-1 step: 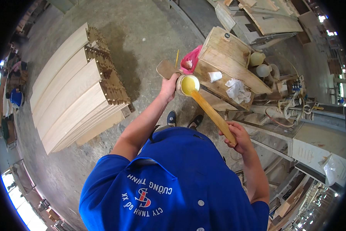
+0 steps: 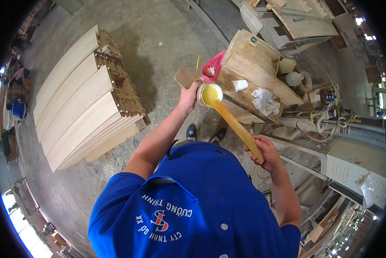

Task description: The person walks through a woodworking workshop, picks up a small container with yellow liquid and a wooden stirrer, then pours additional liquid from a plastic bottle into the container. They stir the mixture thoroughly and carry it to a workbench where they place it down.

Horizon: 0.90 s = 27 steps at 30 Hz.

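Note:
My left hand (image 2: 188, 98) is closed round the side of a small round tub (image 2: 199, 95) with a pale rim. Thick yellow liquid (image 2: 209, 93) lies inside it. In my right hand (image 2: 268, 155) I grip the near end of a long, flat wooden stick (image 2: 238, 127), stained yellow. Its far end dips into the tub, and how deep it goes is hidden by the liquid. Just beyond my left fingers is a flat brownish piece with rounded corners (image 2: 186, 77); I cannot tell whether it joins the tub.
Curved pale wooden panels (image 2: 77, 103) are stacked on the floor at left. Ahead to the right, a wooden stand (image 2: 248, 56) bears a white cup (image 2: 240, 85) and crumpled white cloth or paper (image 2: 266, 102), beside a pink plastic bag (image 2: 214, 66). Machinery (image 2: 330, 120) stands at right.

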Tool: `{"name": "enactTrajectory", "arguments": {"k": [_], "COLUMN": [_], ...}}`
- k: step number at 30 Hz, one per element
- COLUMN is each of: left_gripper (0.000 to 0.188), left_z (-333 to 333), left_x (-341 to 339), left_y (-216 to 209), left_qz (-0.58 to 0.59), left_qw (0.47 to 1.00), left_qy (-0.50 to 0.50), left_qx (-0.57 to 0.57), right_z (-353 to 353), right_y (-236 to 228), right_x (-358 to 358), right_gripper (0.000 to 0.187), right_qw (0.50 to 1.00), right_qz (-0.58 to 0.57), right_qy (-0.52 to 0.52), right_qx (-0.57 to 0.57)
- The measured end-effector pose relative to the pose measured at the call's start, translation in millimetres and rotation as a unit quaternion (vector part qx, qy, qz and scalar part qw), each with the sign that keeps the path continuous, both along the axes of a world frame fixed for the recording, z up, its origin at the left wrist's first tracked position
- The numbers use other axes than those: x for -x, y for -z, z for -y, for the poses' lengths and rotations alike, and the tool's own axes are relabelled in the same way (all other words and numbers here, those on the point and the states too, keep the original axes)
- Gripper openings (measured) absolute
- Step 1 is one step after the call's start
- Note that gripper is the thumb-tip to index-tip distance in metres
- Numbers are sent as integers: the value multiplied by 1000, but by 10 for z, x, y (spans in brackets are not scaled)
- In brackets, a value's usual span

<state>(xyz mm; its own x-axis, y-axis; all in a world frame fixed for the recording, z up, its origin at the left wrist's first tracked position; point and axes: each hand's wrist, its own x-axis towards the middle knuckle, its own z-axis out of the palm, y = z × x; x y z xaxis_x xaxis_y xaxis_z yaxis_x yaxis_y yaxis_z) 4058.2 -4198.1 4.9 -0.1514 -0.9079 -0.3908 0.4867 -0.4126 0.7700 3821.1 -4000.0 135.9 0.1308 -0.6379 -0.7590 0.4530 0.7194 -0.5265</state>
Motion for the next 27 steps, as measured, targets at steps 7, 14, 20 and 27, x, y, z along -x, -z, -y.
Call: {"name": "enactTrajectory", "arguments": {"k": [7,14,20,27], "left_gripper": [26,26,27,27], "left_z": [16,5,-63,-152], "left_x": [7,11,82,164], "left_y": [63,88,144,55], "left_qz": [10,-5,13,-19], "left_qw": [1000,999,998,980], "left_qy": [-6,-26,-30,-38], "left_qx": [6,-27,-60,-195], "right_z": [22,32,122,122], "right_y": [-92,-280,-456,-198], "right_x": [28,97,4,-380], "right_gripper": [26,28,25,28], "right_qw": [1000,997,938,612], "right_qz": [-12,-68,-282,-638], "right_qy": [-2,-2,-110,-200], "right_qx": [-12,22,168,422]}}
